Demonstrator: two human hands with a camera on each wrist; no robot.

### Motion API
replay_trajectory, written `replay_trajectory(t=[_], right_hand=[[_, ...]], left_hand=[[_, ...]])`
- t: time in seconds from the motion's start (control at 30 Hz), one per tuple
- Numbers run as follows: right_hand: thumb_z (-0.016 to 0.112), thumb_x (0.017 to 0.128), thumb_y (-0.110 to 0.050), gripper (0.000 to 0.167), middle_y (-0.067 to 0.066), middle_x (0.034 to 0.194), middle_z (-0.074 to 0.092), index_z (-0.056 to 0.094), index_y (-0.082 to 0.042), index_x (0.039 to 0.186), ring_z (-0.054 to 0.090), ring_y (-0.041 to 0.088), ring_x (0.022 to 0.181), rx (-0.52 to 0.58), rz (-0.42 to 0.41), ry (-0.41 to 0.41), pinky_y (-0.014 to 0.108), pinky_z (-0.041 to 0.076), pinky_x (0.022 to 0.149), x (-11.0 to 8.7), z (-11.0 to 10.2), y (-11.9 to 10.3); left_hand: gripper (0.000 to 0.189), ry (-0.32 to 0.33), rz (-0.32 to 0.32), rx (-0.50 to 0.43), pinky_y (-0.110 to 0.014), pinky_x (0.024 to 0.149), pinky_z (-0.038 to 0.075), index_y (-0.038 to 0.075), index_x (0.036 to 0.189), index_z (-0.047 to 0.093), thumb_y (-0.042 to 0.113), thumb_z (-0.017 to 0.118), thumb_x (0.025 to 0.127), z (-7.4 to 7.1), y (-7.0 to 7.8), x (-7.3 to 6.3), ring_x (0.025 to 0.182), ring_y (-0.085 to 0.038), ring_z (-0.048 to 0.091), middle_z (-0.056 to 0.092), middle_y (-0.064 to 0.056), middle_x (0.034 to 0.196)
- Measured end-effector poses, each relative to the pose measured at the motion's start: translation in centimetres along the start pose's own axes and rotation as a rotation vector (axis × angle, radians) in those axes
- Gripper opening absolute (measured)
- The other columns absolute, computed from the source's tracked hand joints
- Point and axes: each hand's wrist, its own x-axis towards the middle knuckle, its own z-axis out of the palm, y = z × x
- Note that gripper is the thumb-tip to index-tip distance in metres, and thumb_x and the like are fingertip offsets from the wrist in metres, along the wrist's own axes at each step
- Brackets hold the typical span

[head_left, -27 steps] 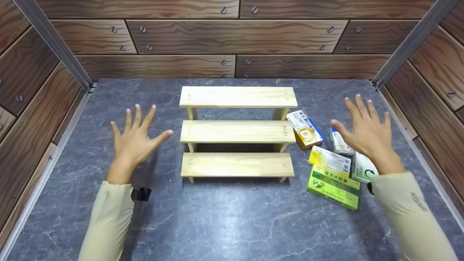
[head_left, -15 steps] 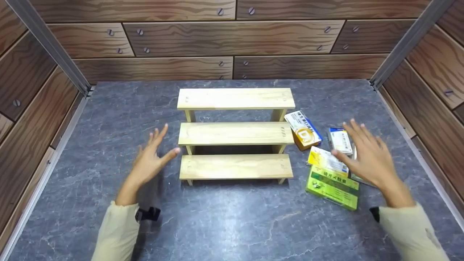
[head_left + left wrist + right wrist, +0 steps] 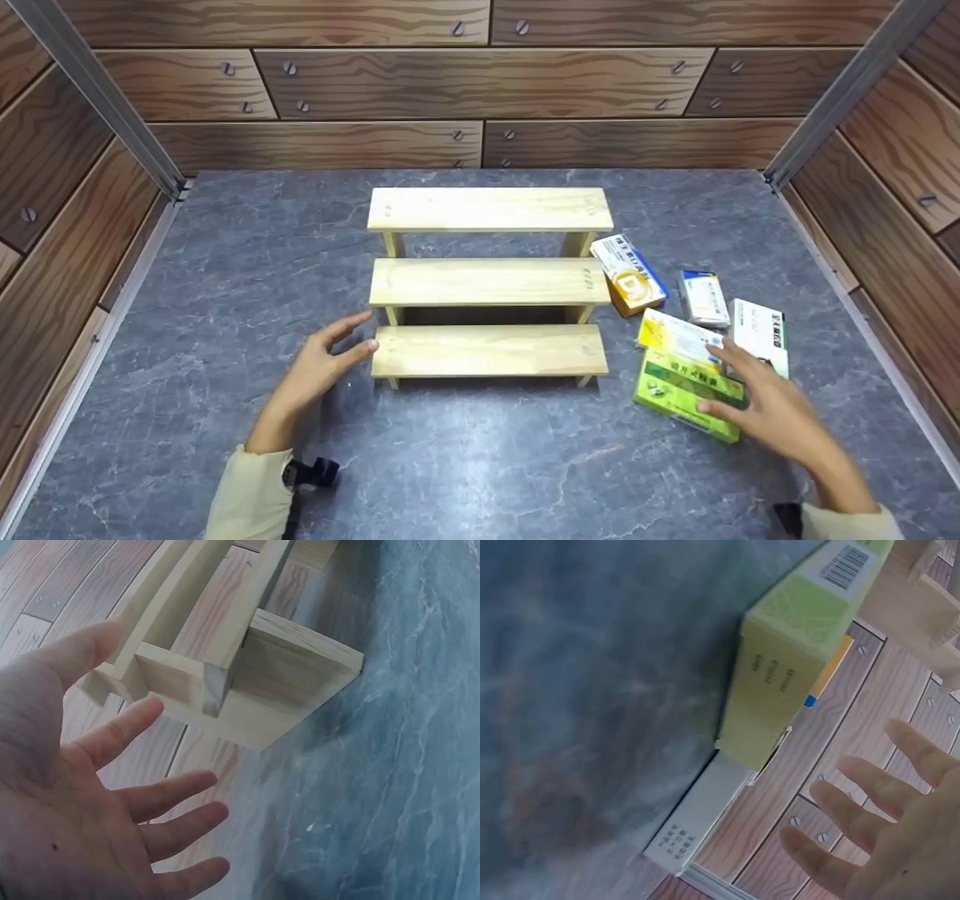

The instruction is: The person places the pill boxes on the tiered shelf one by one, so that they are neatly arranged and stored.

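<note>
While the right hand (image 3: 780, 412) hovers with fingers loosely extended and thumb well apart from them, nothing is in its grasp; it is over the right end of a green box (image 3: 679, 390) on the grey marbled table (image 3: 465, 472). Farther left, the left hand (image 3: 311, 371) is also spread and holds nothing, its thumb tip at the left end of the lowest step of a three-step wooden stand (image 3: 491, 281); whether they touch cannot be told. Just behind the green box lies a yellow-and-white box (image 3: 679, 334), with a white box (image 3: 759, 326) to its right. Beyond these are a small blue-and-white box (image 3: 705, 298) and, just beside the stand's middle step, an orange-and-white box (image 3: 630, 274). Wood-patterned panels (image 3: 480, 82) stand behind everything.
</note>
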Motion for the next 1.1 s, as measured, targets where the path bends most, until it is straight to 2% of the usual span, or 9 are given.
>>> replay_trajectory(t=[0.1, 0.2, 0.33, 0.57, 0.87, 1.1], right_hand=[[0.078, 0.077, -0.044, 0.087, 0.031, 0.149, 0.032, 0.040, -0.006, 0.145, 0.035, 0.057, 0.128, -0.007, 0.008, -0.031, 0.075, 0.025, 0.095, -0.4, 0.3, -0.1], [0.078, 0.075, -0.047, 0.090, 0.031, 0.147, 0.034, 0.040, -0.006, 0.145, 0.035, 0.056, 0.128, -0.018, 0.006, -0.052, 0.075, 0.025, 0.095, -0.7, 0.7, -0.1], [0.079, 0.072, -0.050, 0.093, 0.031, 0.142, 0.040, 0.041, -0.005, 0.144, 0.039, 0.056, 0.124, -0.047, 0.008, -0.072, 0.075, 0.028, 0.094, -1.0, 1.1, 0.1], [0.079, 0.069, -0.055, 0.096, 0.030, 0.134, 0.046, 0.041, -0.008, 0.143, 0.046, 0.053, 0.116, -0.100, 0.047, -0.115, 0.073, 0.034, 0.089, -1.3, 1.7, 0.4], [0.083, 0.071, -0.037, 0.079, 0.025, 0.126, 0.051, 0.050, -0.004, 0.135, 0.048, 0.048, 0.110, -0.115, 0.029, -0.058, 0.067, 0.037, 0.087, -1.3, 1.7, 0.9], [0.083, 0.071, -0.036, 0.074, 0.027, 0.128, 0.047, 0.055, -0.003, 0.131, 0.046, 0.048, 0.110, -0.116, 0.042, -0.076, 0.068, 0.035, 0.087, -1.3, 1.7, 1.2]], left_hand=[[0.052, 0.007, -0.002, 0.005, -0.053, 0.105, 0.039, 0.007, 0.137, 0.054, 0.024, 0.069, 0.090, 0.3, -0.2, 0.0, 0.130, -0.041, 0.046, 0.049, -0.019, 0.143], [0.050, 0.012, -0.003, 0.010, -0.041, 0.092, 0.049, 0.007, 0.134, 0.057, 0.021, 0.071, 0.088, 0.6, -0.4, 0.0, 0.114, -0.035, 0.058, 0.057, -0.020, 0.134], [0.050, -0.005, -0.001, 0.017, -0.029, 0.077, 0.049, 0.006, 0.131, 0.059, 0.019, 0.074, 0.086, 0.9, -0.7, 0.0, 0.094, -0.025, 0.061, 0.063, -0.020, 0.120], [0.049, -0.016, 0.003, 0.013, -0.023, 0.060, 0.044, 0.004, 0.128, 0.061, 0.016, 0.076, 0.083, 1.1, -1.0, 0.2, 0.073, -0.016, 0.054, 0.064, -0.014, 0.097], [0.049, -0.010, -0.030, -0.029, -0.022, 0.054, 0.041, 0.006, 0.127, 0.060, 0.013, 0.076, 0.082, 1.1, -1.2, 0.4, 0.066, -0.013, 0.051, 0.062, -0.008, 0.086], [0.052, -0.030, -0.062, -0.067, -0.026, 0.054, 0.041, 0.008, 0.132, 0.057, 0.013, 0.075, 0.083, 1.1, -1.9, 0.7, 0.066, -0.015, 0.052, 0.064, -0.007, 0.084]])
